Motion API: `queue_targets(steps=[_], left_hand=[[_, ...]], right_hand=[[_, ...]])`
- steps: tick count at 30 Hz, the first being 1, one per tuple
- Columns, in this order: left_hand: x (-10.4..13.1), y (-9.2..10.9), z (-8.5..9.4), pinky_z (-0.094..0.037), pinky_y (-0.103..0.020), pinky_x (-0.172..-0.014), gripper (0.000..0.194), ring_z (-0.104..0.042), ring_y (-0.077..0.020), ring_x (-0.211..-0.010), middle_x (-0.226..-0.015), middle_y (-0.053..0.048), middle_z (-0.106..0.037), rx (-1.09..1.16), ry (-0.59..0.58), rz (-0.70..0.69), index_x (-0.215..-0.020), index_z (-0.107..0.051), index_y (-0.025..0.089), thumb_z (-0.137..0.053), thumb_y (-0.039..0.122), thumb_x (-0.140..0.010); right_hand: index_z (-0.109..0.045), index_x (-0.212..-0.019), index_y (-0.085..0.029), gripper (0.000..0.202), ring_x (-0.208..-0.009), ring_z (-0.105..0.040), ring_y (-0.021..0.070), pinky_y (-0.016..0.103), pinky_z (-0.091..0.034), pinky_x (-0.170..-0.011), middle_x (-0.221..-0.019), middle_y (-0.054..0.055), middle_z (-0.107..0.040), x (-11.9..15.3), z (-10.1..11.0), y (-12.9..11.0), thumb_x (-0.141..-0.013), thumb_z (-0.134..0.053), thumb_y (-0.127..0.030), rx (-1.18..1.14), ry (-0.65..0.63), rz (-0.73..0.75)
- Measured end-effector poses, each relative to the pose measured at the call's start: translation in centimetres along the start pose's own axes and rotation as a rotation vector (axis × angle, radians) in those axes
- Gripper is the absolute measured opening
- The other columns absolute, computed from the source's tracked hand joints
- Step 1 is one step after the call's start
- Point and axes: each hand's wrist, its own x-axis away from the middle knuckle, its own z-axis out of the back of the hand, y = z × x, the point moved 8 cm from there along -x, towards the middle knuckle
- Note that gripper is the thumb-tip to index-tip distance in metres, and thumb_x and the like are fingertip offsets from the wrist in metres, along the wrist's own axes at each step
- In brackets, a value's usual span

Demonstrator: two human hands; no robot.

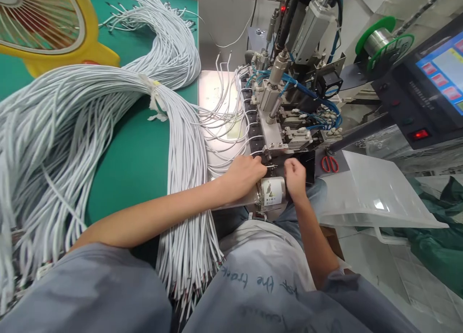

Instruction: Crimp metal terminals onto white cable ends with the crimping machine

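My left hand (243,178) is closed at the front end of the machine's row of black cable holders (256,129). Its fingers pinch a white cable, whose thin tip (271,166) pokes out to the right. Just across a small gap, my right hand (295,176) has its fingers curled together; anything inside them is hidden. Several white cables (226,112) run from the holders leftward over a pale plate. A thick bundle of white cables (186,179) lies under my left forearm. Below my hands sits a metal cylinder with a white label (272,192).
A yellow fan (104,58) and more cable bundles (177,48) occupy the green table (119,164). Pneumatic cylinders (273,97) rise above the holders. To the right are a solder spool (379,41), a control screen (443,73), red-handled scissors (330,164) and a clear plastic bin (383,193).
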Motion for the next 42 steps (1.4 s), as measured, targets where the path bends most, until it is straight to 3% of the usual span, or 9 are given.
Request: queue_targets(steps=[2, 4, 9, 11, 14, 26, 32, 37, 42], left_hand=[[0.1, -0.3, -0.1, -0.034, -0.027, -0.051, 0.018, -0.064, -0.0218, -0.073, -0.079, -0.012, -0.065, 0.002, 0.017, 0.049, -0.080, -0.065, 0.010, -0.049, 0.004, -0.082], [0.2, -0.9, -0.1, -0.032, -0.026, -0.051, 0.021, -0.064, -0.0218, -0.074, -0.080, -0.014, -0.065, -0.008, 0.026, 0.118, -0.088, -0.065, 0.008, -0.047, 0.001, -0.082], [0.3, -1.6, 0.0, -0.027, -0.026, -0.051, 0.029, -0.063, -0.0211, -0.075, -0.086, -0.017, -0.066, -0.016, 0.000, 0.191, -0.102, -0.063, 0.005, -0.042, -0.002, -0.083], [0.2, -1.6, -0.1, -0.025, -0.027, -0.051, 0.030, -0.061, -0.0204, -0.074, -0.087, -0.017, -0.066, -0.013, 0.004, 0.183, -0.100, -0.064, 0.006, -0.041, -0.002, -0.083], [0.0, -1.4, 0.0, -0.024, -0.027, -0.050, 0.030, -0.059, -0.0188, -0.070, -0.083, -0.015, -0.066, -0.004, 0.044, 0.162, -0.090, -0.068, 0.008, -0.041, -0.003, -0.082], [1.3, 2.5, 3.8, -0.024, -0.027, -0.047, 0.019, -0.058, -0.0159, -0.065, -0.068, -0.006, -0.060, 0.121, 0.347, -0.123, -0.080, -0.065, 0.011, -0.047, 0.010, -0.084], [1.8, 3.1, 4.2, -0.026, -0.027, -0.047, 0.026, -0.057, -0.0142, -0.061, -0.069, -0.006, -0.061, 0.167, 0.389, -0.165, -0.076, -0.065, 0.013, -0.043, 0.018, -0.090], [1.7, 3.2, 4.3, -0.031, -0.028, -0.052, 0.032, -0.055, -0.0153, -0.066, -0.071, -0.006, -0.061, 0.222, 0.371, -0.172, -0.076, -0.065, 0.013, -0.039, 0.024, -0.093], [1.4, 3.3, 3.6, -0.036, -0.029, -0.064, 0.043, -0.053, -0.0167, -0.071, -0.073, -0.006, -0.063, 0.273, 0.328, -0.174, -0.071, -0.063, 0.014, -0.034, 0.033, -0.096]], right_hand=[[-0.050, -0.069, -0.018, 0.024, -0.057, -0.043, 0.0106, 0.024, -0.036, -0.055, -0.061, -0.003, -0.048, 2.5, 1.6, -2.5, -0.084, -0.046, -0.037, 0.039, 0.177, 0.087], [-0.056, -0.075, -0.017, 0.021, -0.057, -0.047, 0.0111, 0.024, -0.038, -0.057, -0.064, -0.001, -0.054, 5.6, 1.0, -4.3, -0.086, -0.046, -0.033, 0.055, 0.158, 0.128], [-0.065, -0.079, -0.019, 0.018, -0.058, -0.054, 0.0124, 0.024, -0.042, -0.056, -0.066, 0.001, -0.063, 13.6, -9.8, -4.0, -0.083, -0.052, -0.030, -0.065, -0.658, -0.047], [-0.065, -0.083, -0.019, 0.016, -0.063, -0.057, 0.0131, 0.025, -0.045, -0.060, -0.071, 0.002, -0.065, 15.6, -12.7, -3.1, -0.081, -0.054, -0.030, -0.151, -0.829, -0.159], [-0.060, -0.077, -0.018, 0.014, -0.058, -0.056, 0.0114, 0.025, -0.046, -0.057, -0.065, -0.001, -0.058, 16.2, -14.1, -2.1, -0.078, -0.053, -0.030, -0.244, -0.871, -0.307], [-0.053, -0.071, -0.019, 0.011, -0.054, -0.053, 0.0096, 0.024, -0.045, -0.054, -0.061, -0.003, -0.054, 16.7, -14.4, -1.2, -0.070, -0.058, -0.029, -0.350, -0.831, -0.454], [-0.057, -0.078, -0.018, 0.009, -0.064, -0.054, 0.0118, 0.024, -0.044, -0.061, -0.069, 0.000, -0.059, 16.9, -14.2, -2.1, -0.077, -0.051, -0.025, -0.189, -0.851, -0.224], [-0.055, -0.082, -0.019, 0.015, -0.060, -0.054, 0.0137, 0.025, -0.040, -0.058, -0.065, -0.001, -0.057, 15.0, -10.7, -3.3, -0.084, -0.041, -0.024, 0.013, -0.713, -0.128], [-0.056, -0.064, -0.017, 0.021, -0.055, -0.048, 0.0140, 0.026, -0.038, -0.052, -0.055, -0.001, -0.053, 9.5, -4.4, -4.7, -0.080, -0.050, -0.029, 0.044, -0.486, -0.021]])
